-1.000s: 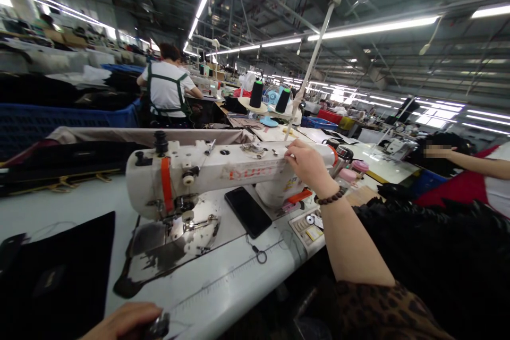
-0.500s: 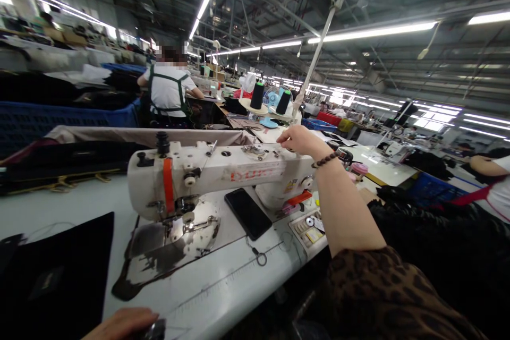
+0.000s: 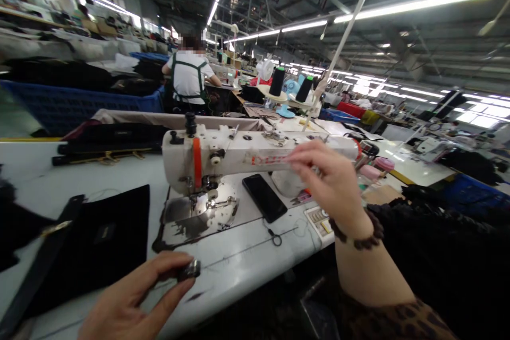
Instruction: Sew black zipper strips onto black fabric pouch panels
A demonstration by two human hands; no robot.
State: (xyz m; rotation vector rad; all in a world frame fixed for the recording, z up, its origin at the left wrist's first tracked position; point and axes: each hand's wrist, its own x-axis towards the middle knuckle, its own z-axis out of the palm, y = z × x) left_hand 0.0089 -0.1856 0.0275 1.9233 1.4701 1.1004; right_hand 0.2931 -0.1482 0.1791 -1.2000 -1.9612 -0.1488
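Observation:
My left hand (image 3: 133, 295) is closed in a pinch, with a small shiny metal bobbin case (image 3: 191, 270) between thumb and fingertips above the table's front edge. My right hand (image 3: 332, 183) is raised in front of the arm of the white sewing machine (image 3: 235, 156), fingertips drawn together. Anything thin held in them is too small to make out. Under the machine arm lies a black phone (image 3: 264, 199) with a ring strap (image 3: 275, 238). A black fabric piece (image 3: 123, 228) with a small label lies flat left of the needle area.
Black thread cones (image 3: 278, 82) stand behind the machine. A small parts tray (image 3: 316, 220) sits at the right table edge. Folded black pieces (image 3: 115, 138) lie at the back left, before a blue crate (image 3: 79, 109). A co-worker (image 3: 189, 77) sits ahead, facing away.
My right hand has come off the machine's top, moving down and toward me. My left hand has risen further into view with the bobbin case. The view has shifted left.

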